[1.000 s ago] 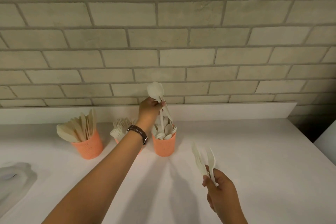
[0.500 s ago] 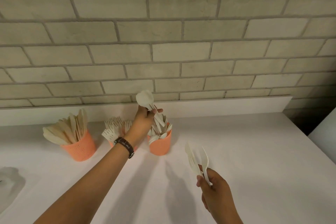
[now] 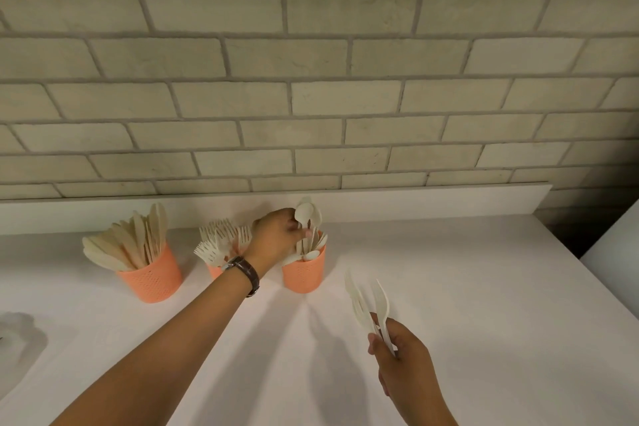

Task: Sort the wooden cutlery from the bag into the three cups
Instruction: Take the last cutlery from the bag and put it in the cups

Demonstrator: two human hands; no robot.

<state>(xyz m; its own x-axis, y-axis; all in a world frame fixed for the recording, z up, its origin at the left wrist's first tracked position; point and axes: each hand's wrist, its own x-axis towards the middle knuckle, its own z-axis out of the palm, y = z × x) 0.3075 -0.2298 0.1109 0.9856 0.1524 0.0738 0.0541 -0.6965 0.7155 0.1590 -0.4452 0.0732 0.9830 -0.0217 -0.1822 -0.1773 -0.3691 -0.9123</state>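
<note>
On the table (image 3: 449, 287), at its back edge, the left grip (image 3: 276, 239) pinches a spoon (image 3: 304, 214) upright, handle down in the rightmost cup (image 3: 304, 275). The right grip (image 3: 404, 360), nearer the front, clenches two forks (image 3: 366, 308), tines up; their middle cup (image 3: 215, 271) lies left, beyond the left arm (image 3: 179, 332).

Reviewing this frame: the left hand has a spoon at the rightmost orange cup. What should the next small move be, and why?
Probably let go. The left hand pinches the pale wooden spoon bowl up, its handle pointing down among the spoons in the rightmost orange cup. The right hand holds two pale wooden pieces not yet sorted.
</note>
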